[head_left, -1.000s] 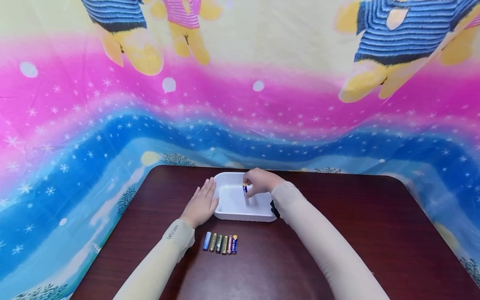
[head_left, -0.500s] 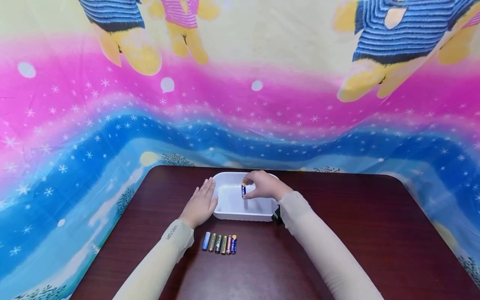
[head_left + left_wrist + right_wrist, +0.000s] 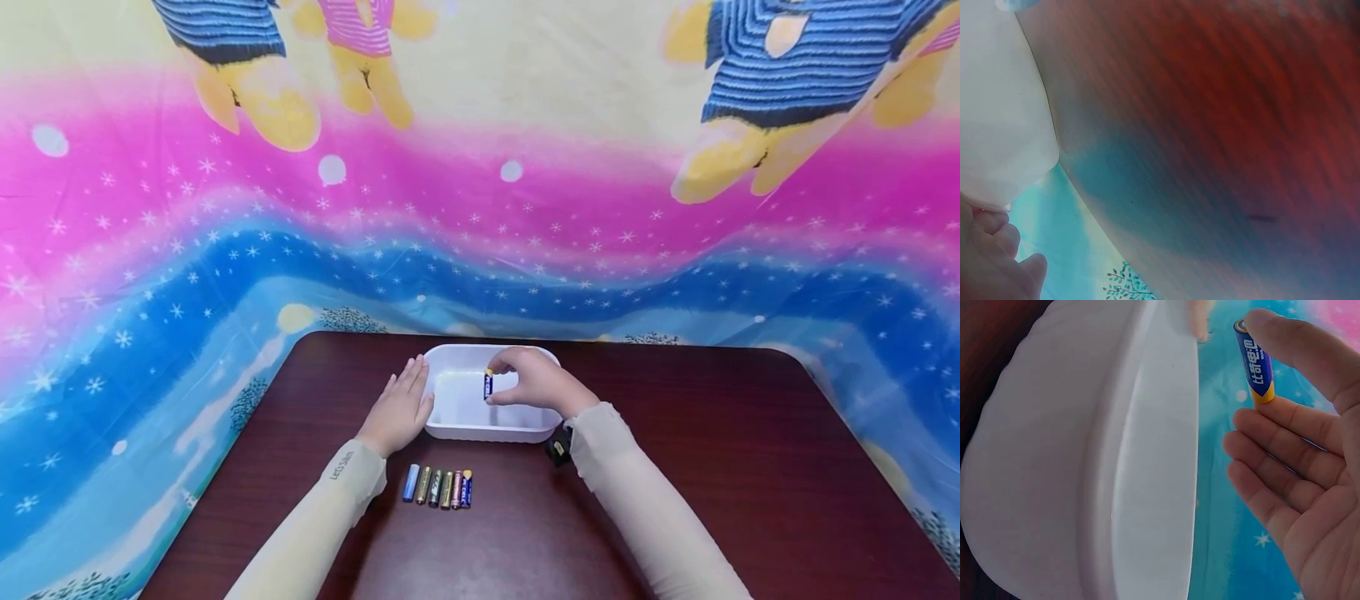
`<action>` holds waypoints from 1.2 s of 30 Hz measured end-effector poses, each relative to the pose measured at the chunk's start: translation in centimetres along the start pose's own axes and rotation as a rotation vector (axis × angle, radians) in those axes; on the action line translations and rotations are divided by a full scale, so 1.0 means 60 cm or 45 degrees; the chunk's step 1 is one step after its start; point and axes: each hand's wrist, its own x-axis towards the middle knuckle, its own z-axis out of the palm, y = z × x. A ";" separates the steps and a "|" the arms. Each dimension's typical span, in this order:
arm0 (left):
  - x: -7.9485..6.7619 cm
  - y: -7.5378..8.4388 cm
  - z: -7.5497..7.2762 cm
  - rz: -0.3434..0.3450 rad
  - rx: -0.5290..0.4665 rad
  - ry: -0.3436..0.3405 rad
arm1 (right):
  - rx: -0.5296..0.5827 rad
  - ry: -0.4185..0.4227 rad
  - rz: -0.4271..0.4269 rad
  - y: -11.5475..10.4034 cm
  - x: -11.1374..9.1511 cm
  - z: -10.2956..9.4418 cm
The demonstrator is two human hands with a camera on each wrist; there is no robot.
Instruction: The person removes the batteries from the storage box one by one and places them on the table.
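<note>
Above the white tray (image 3: 450, 433), my right hand (image 3: 536, 382) pinches a blue battery (image 3: 488, 385) with a yellow end by its two ends, between thumb and a finger. In the right wrist view the battery (image 3: 1254, 361) shows white lettering, and the right hand's (image 3: 1297, 456) other fingers are spread beneath it. My left hand (image 3: 397, 412) rests against the tray's left side with straight fingers. In the left wrist view, the left hand's (image 3: 997, 256) fingertips touch the tray (image 3: 1004, 106).
Several batteries (image 3: 436, 488) stand side by side in a row on the dark red table (image 3: 712, 467), in front of the tray. A patterned cloth (image 3: 450, 208) hangs behind the table. A small black device (image 3: 557, 447) sits at the right wrist.
My right hand has shifted slightly right and its wrist has turned, still pinching the battery over the tray. The left hand and the row of batteries keep their places.
</note>
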 end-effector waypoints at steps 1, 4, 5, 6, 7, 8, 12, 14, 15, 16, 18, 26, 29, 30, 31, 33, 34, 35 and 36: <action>0.000 0.000 0.000 0.002 -0.004 0.004 | 0.003 0.014 -0.012 -0.001 -0.003 0.000; 0.000 0.001 -0.001 0.006 -0.013 0.010 | 0.013 0.051 -0.036 -0.004 -0.012 0.001; 0.000 0.001 -0.001 0.005 -0.013 0.008 | 0.021 0.062 -0.040 -0.005 -0.015 0.001; 0.000 0.001 -0.001 0.004 -0.012 0.005 | 0.025 0.073 -0.039 -0.007 -0.019 0.002; 0.000 0.002 -0.001 0.003 -0.012 0.003 | 0.022 0.084 -0.035 -0.008 -0.022 0.002; 0.000 0.002 -0.001 0.001 -0.009 -0.001 | 0.026 0.094 -0.033 -0.009 -0.026 0.003; -0.001 0.002 -0.001 -0.005 -0.002 -0.004 | 0.049 0.134 -0.026 -0.016 -0.038 0.005; -0.001 0.001 -0.001 -0.007 0.000 -0.004 | 0.069 0.149 -0.025 -0.020 -0.042 0.005; -0.001 0.001 -0.001 -0.007 -0.001 -0.005 | 0.079 0.155 -0.022 -0.021 -0.045 0.005; -0.001 0.002 -0.001 -0.006 -0.002 -0.007 | 0.086 0.162 -0.022 -0.023 -0.047 0.005; -0.001 0.001 -0.001 -0.002 -0.001 -0.010 | 0.098 0.176 -0.021 -0.026 -0.052 0.005; -0.001 0.003 -0.002 0.006 -0.005 0.002 | 0.104 0.265 -0.074 -0.035 -0.073 0.006; -0.001 0.004 -0.002 0.011 -0.005 0.011 | 0.127 0.297 -0.081 -0.036 -0.080 0.009; -0.001 0.004 -0.002 0.008 -0.001 0.008 | 0.132 0.307 -0.082 -0.036 -0.082 0.011; -0.001 0.003 -0.002 0.008 0.001 0.006 | 0.140 0.317 -0.087 -0.036 -0.084 0.012; -0.001 0.003 -0.001 0.004 0.004 0.000 | 0.149 0.339 -0.089 -0.036 -0.088 0.016; -0.001 0.003 -0.001 0.003 0.005 -0.002 | 0.156 0.352 -0.091 -0.036 -0.091 0.017; -0.001 0.002 -0.001 0.001 0.007 -0.004 | 0.162 0.367 -0.090 -0.036 -0.093 0.019; -0.001 0.002 0.000 0.000 0.007 -0.004 | 0.168 0.380 -0.086 -0.036 -0.096 0.021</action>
